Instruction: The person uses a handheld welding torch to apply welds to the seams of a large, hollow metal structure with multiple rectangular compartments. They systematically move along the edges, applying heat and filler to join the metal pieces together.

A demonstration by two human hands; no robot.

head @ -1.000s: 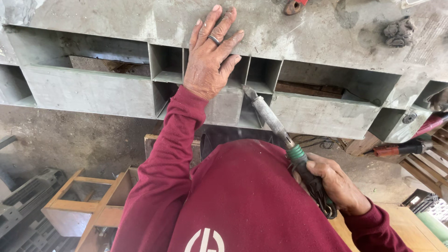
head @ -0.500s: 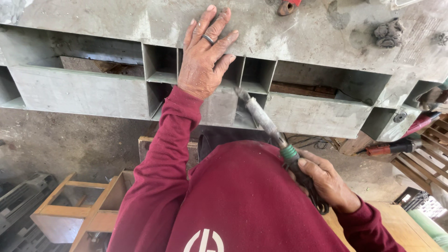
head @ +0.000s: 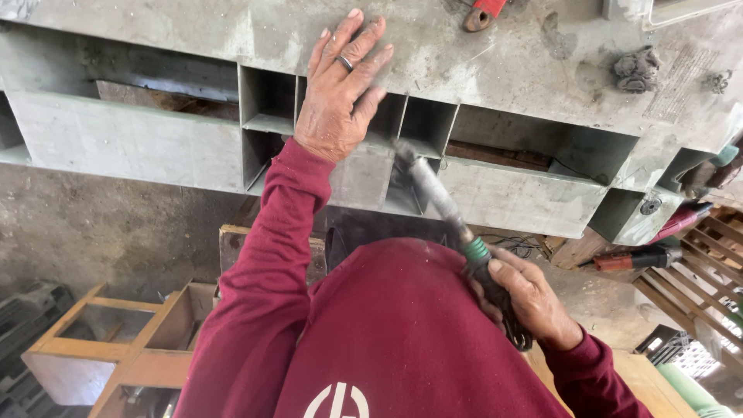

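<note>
My left hand [head: 337, 91] lies flat, fingers spread, on the top edge of a grey, dusty panel [head: 480, 70] with box-shaped cells along its side. A ring sits on one finger. My right hand [head: 526, 298] grips the dark handle of a long hand tool [head: 445, 203] with a green band. The tool's grey shaft points up and left, and its tip is in a cell [head: 406, 174] just right of my left hand. The tip is blurred. Both arms wear dark red sleeves.
A wooden frame [head: 131, 344] stands on the floor at lower left. Red-handled tools [head: 642, 259] lie at right beside wooden slats [head: 696, 290]. A red tool end [head: 481, 11] and a dark lump [head: 636, 70] rest on the panel's top.
The tool's tip has moved left, deeper into the cell next to my left hand. My left hand has stayed flat on the panel.
</note>
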